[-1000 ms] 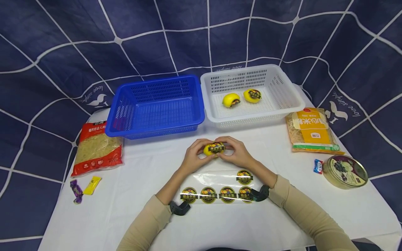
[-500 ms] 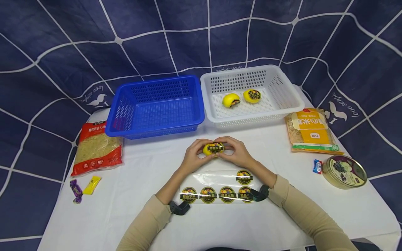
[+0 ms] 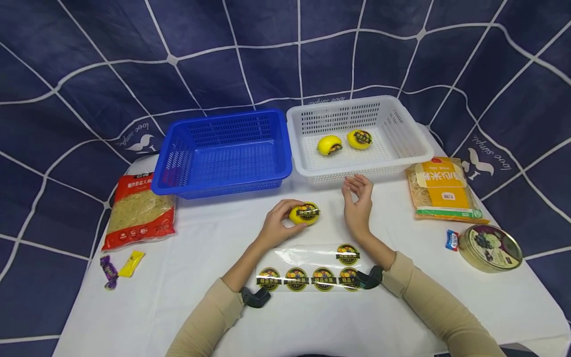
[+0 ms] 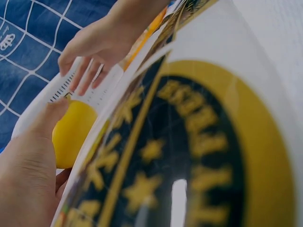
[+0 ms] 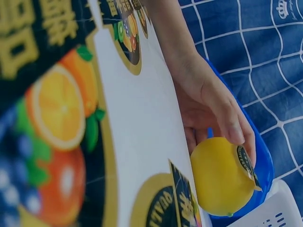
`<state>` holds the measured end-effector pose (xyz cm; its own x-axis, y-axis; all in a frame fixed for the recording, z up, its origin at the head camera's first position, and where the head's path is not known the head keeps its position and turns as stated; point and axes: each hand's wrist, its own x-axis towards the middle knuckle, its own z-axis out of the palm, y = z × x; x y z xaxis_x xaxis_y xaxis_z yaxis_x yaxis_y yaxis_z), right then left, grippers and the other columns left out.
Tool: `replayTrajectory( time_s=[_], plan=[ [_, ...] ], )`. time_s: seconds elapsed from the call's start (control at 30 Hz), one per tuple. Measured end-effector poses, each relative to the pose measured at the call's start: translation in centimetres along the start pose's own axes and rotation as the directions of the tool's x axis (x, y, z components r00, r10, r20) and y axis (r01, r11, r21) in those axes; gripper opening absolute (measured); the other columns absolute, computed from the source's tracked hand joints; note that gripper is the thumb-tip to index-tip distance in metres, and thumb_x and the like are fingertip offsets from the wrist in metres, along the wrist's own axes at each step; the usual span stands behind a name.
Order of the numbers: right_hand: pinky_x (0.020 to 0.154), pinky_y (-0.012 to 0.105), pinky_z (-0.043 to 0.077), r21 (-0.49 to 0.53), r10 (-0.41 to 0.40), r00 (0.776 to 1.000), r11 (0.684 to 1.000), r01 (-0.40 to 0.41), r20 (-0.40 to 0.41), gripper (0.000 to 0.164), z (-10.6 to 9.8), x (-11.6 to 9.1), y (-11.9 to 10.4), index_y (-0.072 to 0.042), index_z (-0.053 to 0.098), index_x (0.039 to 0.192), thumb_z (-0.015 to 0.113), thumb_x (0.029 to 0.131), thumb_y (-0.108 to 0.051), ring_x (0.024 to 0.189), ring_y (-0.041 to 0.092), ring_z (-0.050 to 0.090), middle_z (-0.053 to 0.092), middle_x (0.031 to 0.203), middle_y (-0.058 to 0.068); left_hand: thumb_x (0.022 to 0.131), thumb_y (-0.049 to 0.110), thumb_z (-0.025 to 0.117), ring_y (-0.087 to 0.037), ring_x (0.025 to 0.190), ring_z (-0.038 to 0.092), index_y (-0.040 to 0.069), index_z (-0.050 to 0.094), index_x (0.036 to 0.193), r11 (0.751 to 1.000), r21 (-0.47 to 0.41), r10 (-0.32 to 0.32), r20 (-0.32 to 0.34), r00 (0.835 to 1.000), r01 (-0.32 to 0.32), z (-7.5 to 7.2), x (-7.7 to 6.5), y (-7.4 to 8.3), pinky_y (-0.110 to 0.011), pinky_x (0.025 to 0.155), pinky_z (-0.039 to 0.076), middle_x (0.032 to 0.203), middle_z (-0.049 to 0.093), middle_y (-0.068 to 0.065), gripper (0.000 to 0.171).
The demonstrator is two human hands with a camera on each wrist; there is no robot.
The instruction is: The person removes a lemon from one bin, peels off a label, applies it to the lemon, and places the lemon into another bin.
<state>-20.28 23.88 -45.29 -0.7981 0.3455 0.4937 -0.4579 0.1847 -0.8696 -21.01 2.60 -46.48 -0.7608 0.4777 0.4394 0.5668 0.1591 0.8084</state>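
Observation:
My left hand (image 3: 278, 225) grips a yellow lemon (image 3: 300, 216) at the middle of the table, thumb on the near side and fingers on the far side. A round black-and-gold fruit sticker (image 3: 308, 212) sits on the lemon's upper face; in the right wrist view one edge of the sticker (image 5: 247, 165) stands off the skin. To the right, apart from the lemon, my right hand (image 3: 358, 208) is raised with loosely bent fingers and holds nothing. Below both hands lies a clear sticker sheet (image 3: 303, 255) with several of the same round stickers, partly under the right wrist.
Behind the hands stand a blue basket (image 3: 223, 186) and a white basket (image 3: 363, 168) with two stickered lemons (image 3: 329, 145). A red pasta bag (image 3: 140, 210) and two candies (image 3: 130, 264) lie left. A yellow noodle bag (image 3: 446, 191), a small blue-red candy (image 3: 452, 240) and a round tin (image 3: 490, 248) are right.
My right hand has let go of the lemon and moved right and a little away from me, toward the white basket's front. The left hand keeps the lemon in place.

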Motion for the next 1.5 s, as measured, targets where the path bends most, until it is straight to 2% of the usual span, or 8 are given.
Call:
replayTrajectory(
  time_s=[0.07, 0.2, 0.3, 0.57, 0.73, 0.9, 1.13, 1.5],
  plan=[
    [0.095, 0.044, 0.041, 0.031, 0.043, 0.996, 0.999, -0.04, -0.076, 0.039, -0.2, 0.3, 0.2, 0.012, 0.031, 0.124, 0.049, 0.089, 0.009, 0.106, 0.046, 0.048, 0.047, 0.117, 0.033, 0.071, 0.002, 0.078, -0.024, 0.104, 0.055, -0.004, 0.056, 0.115, 1.0, 0.024, -0.007, 0.007, 1.0, 0.006, 0.1, 0.0, -0.4, -0.031, 0.085, 0.052, 0.114, 0.055, -0.017, 0.05],
    [0.095, 0.033, 0.044, 0.155, 0.107, 0.983, 0.984, -0.083, -0.152, 0.043, -0.9, 1.4, 1.5, 0.001, 0.032, 0.13, 0.05, 0.09, 0.005, 0.109, 0.038, 0.047, 0.043, 0.12, 0.026, 0.073, 0.008, 0.078, -0.024, 0.101, 0.056, 0.001, 0.056, 0.116, 0.997, 0.075, 0.002, 0.008, 1.0, -0.003, 0.6, -0.3, -2.4, -0.029, 0.083, 0.053, 0.114, 0.056, -0.014, 0.049],
    [0.089, 0.031, 0.049, 0.245, 0.144, 0.967, 0.965, -0.091, -0.208, 0.042, -1.6, 2.6, 2.3, -0.004, 0.036, 0.129, 0.051, 0.09, 0.004, 0.099, 0.029, 0.052, 0.045, 0.111, 0.017, 0.076, 0.014, 0.077, -0.021, 0.103, 0.056, 0.007, 0.056, 0.117, 0.994, 0.103, 0.019, 0.016, 1.0, -0.02, 0.9, -0.6, -3.6, -0.028, 0.085, 0.051, 0.117, 0.057, -0.009, 0.047],
    [0.073, 0.034, 0.057, 0.513, 0.304, 0.911, 0.849, -0.126, -0.28, 0.029, -3.6, 5.3, 1.7, 0.001, 0.049, 0.115, 0.055, 0.087, 0.009, 0.074, 0.02, 0.06, 0.043, 0.085, 0.011, 0.081, 0.025, 0.072, -0.015, 0.116, 0.049, 0.017, 0.055, 0.122, 0.985, 0.151, 0.069, 0.076, 0.995, -0.08, 0.7, -0.7, -3.7, -0.029, 0.102, 0.039, 0.123, 0.055, 0.0, 0.045],
    [0.07, 0.03, 0.057, 0.515, 0.344, 0.9, 0.841, -0.167, -0.269, 0.026, -4.3, 6.0, 1.3, 0.003, 0.051, 0.109, 0.054, 0.085, 0.014, 0.07, 0.019, 0.061, 0.043, 0.082, 0.012, 0.083, 0.027, 0.07, -0.014, 0.118, 0.047, 0.022, 0.054, 0.126, 0.976, 0.185, 0.097, 0.105, 0.99, -0.115, 0.6, -0.6, -3.4, -0.031, 0.102, 0.039, 0.127, 0.052, 0.002, 0.046],
    [0.07, 0.03, 0.057, 0.507, 0.335, 0.906, 0.845, -0.168, -0.257, 0.027, -4.4, 6.1, 1.1, 0.003, 0.05, 0.108, 0.054, 0.085, 0.015, 0.07, 0.019, 0.059, 0.043, 0.084, 0.014, 0.085, 0.028, 0.068, -0.016, 0.117, 0.048, 0.023, 0.057, 0.125, 0.98, 0.178, 0.074, 0.11, 0.991, -0.093, 0.6, -0.6, -3.4, -0.032, 0.1, 0.041, 0.127, 0.051, 0.001, 0.042],
    [0.071, 0.03, 0.057, 0.489, 0.322, 0.908, 0.858, -0.161, -0.267, 0.028, -4.5, 6.2, 1.8, 0.0, 0.05, 0.11, 0.056, 0.085, 0.012, 0.07, 0.019, 0.059, 0.044, 0.086, 0.013, 0.083, 0.024, 0.07, -0.018, 0.115, 0.05, 0.019, 0.059, 0.123, 0.988, 0.13, 0.076, 0.098, 0.992, -0.089, 0.6, -0.5, -3.6, -0.033, 0.099, 0.042, 0.123, 0.053, -0.001, 0.042],
    [0.072, 0.03, 0.057, 0.498, 0.334, 0.905, 0.851, -0.17, -0.263, 0.027, -4.5, 6.1, 1.9, 0.0, 0.05, 0.11, 0.056, 0.086, 0.01, 0.069, 0.018, 0.06, 0.044, 0.086, 0.012, 0.077, 0.014, 0.076, -0.024, 0.113, 0.051, 0.01, 0.061, 0.118, 0.991, 0.112, 0.067, 0.07, 0.995, -0.075, 0.9, -0.6, -3.5, -0.034, 0.1, 0.041, 0.12, 0.055, -0.008, 0.044]
  ],
)
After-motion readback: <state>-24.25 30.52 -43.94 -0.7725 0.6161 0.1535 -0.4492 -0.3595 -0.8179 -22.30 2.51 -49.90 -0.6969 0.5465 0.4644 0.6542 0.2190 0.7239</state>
